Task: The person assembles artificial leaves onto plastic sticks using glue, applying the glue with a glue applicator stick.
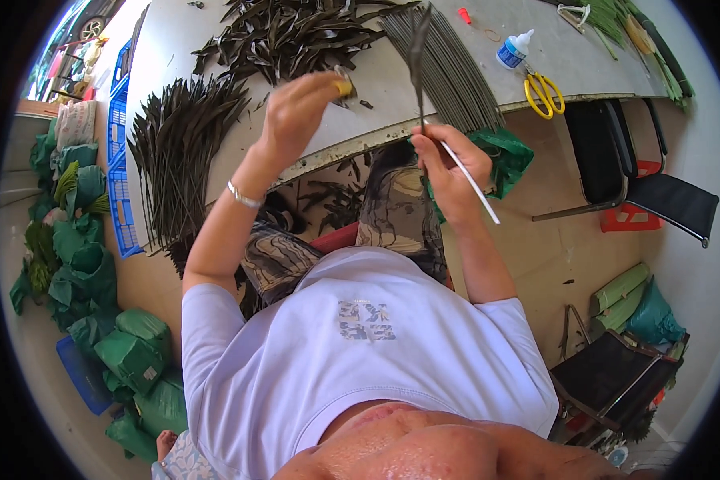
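Note:
My right hand (458,170) is closed around a thin white stick (480,196) and the stem of a long dark leaf (417,60). The leaf points up and away over the table edge, while the stick slants down to the right. To the left, my left hand (292,116) is raised above the near edge of the table, its fingers closed on a small yellow roll-like thing (344,87); its exact kind is unclear. Beyond that hand lies a loose heap of dark leaves (288,40). A bundle of dark stemmed leaves (184,140) lies at the table's left end.
Dark thin stems (448,68) lie in a row on the table (360,128). Right of them are a white glue bottle (514,50) and yellow-handled scissors (545,96). Green bags (140,344) line the left side; a black chair (668,204) stands right.

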A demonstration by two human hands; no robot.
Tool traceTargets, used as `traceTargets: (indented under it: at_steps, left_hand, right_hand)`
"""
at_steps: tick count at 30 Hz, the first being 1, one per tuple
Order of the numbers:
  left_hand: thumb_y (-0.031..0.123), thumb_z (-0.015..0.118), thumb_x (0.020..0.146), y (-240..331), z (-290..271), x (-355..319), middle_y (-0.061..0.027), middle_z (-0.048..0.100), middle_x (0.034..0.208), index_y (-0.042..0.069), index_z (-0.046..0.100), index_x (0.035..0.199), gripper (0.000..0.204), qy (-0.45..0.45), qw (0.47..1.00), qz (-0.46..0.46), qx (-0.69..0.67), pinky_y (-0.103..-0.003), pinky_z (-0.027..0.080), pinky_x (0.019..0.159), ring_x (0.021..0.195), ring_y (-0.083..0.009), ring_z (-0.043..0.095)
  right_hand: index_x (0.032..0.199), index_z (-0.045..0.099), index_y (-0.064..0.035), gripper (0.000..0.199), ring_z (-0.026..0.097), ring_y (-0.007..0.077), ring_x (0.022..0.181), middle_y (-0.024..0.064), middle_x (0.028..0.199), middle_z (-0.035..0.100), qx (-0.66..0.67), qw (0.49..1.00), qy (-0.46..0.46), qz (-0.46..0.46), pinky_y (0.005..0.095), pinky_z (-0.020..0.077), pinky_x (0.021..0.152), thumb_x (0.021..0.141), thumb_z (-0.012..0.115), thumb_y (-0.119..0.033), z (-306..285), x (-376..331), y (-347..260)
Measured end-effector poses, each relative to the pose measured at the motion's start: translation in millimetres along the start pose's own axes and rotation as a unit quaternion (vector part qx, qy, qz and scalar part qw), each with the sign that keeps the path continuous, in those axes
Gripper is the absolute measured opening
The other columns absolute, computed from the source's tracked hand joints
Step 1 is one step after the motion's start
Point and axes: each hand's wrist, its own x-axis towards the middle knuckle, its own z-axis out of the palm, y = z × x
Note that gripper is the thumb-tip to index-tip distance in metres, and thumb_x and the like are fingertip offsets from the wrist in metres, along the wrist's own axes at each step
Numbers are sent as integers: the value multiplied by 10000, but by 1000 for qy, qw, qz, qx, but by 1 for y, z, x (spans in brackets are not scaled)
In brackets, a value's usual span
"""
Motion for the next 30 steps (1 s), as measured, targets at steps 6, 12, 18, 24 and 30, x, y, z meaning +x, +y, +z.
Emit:
traceTargets:
  at_steps: [6, 12, 18, 24, 30]
  left_hand:
    - [-19, 633, 656, 47, -14, -25, -165, 620, 930, -59, 603, 817, 168, 26, 998, 59, 28, -350, 531, 667, 783, -290, 638]
    - [15, 644, 631, 47, -20, -45, -166, 603, 930, -66, 598, 822, 213, 76, 995, 52, 43, -363, 529, 682, 793, -297, 624]
    - [-36, 654, 665, 51, -23, -46, -170, 608, 929, -62, 601, 824, 170, 103, 992, 51, 43, -354, 534, 680, 786, -298, 630]
    - [-57, 607, 828, 75, -30, -65, -82, 643, 929, -50, 641, 958, 135, 233, 827, -392, -330, -228, 505, 617, 706, -110, 604]
    - [29, 618, 852, 57, -19, -69, -28, 632, 757, -22, 649, 1002, 161, 172, 624, -481, -591, -214, 457, 578, 627, -95, 557]
  right_hand:
    - [882, 645, 16, 149, 546, 59, 567, 55, 717, 628, -15, 997, -71, 6, 195, 430, 505, 806, 698, -101, 45, 5, 5]
    - [866, 642, 21, 158, 506, 52, 489, 16, 622, 580, 108, 976, -134, 133, 188, 388, 438, 861, 648, -136, 57, 6, 7]
    - [852, 633, 22, 142, 500, 52, 490, -1, 616, 566, 156, 966, -144, 151, 182, 380, 436, 857, 651, -119, 66, 5, -4]
    - [845, 633, 15, 134, 472, 34, 501, -18, 610, 551, 89, 989, -113, 37, 176, 365, 445, 852, 657, -117, 64, 8, -9]
    - [841, 641, 9, 106, 470, 28, 531, -20, 629, 565, 38, 984, -166, 53, 189, 364, 464, 836, 663, -94, 76, 11, -3]
